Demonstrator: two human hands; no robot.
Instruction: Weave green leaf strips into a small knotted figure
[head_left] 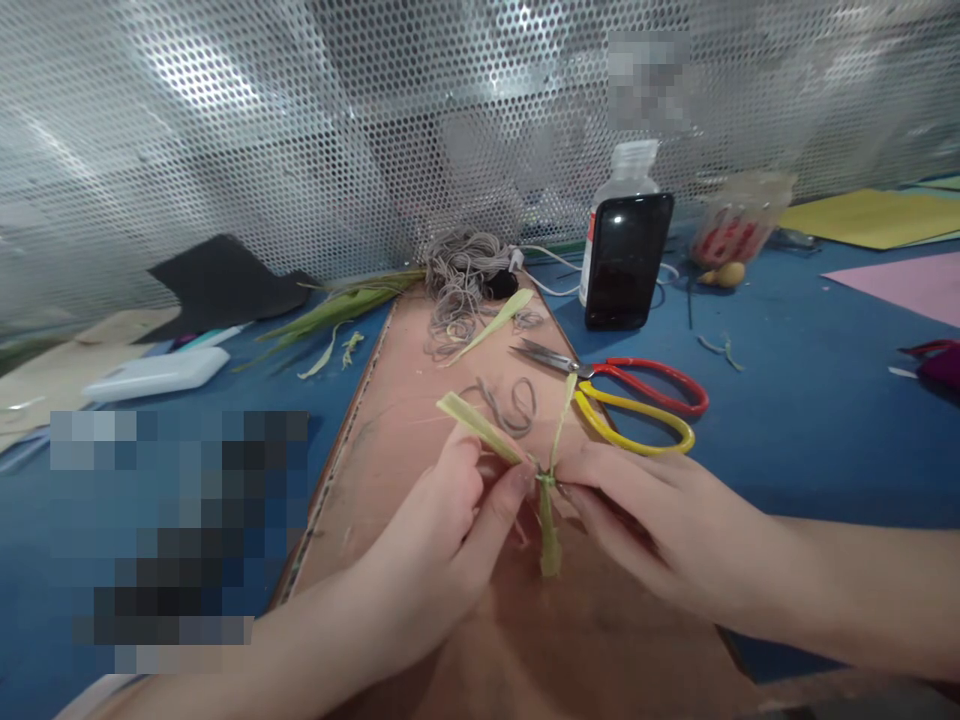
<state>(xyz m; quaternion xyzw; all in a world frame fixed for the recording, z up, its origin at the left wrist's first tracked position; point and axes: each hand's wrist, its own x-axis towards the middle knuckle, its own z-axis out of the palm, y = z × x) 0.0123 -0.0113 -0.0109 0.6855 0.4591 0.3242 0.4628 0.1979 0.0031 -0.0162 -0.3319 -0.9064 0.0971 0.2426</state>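
My left hand [450, 520] and my right hand [637, 520] meet over a pinkish board [390, 420], fingers pinched together on crossed strips of pale green leaf [550, 540]. One strip [480, 425] slants up to the left from my left fingers. Another runs down from the crossing point, and a thin strip [564, 410] rises toward the scissors. The strips join in a small knot between my fingertips.
Scissors [637, 395] with red and yellow handles lie just beyond my right hand. Grey cord [465, 280], loose green leaves [337, 310], a phone [626, 260] leaning on a bottle [626, 175], a white case [157, 372] and coloured paper sheets [870, 215] lie on the blue table. Perforated metal screen behind.
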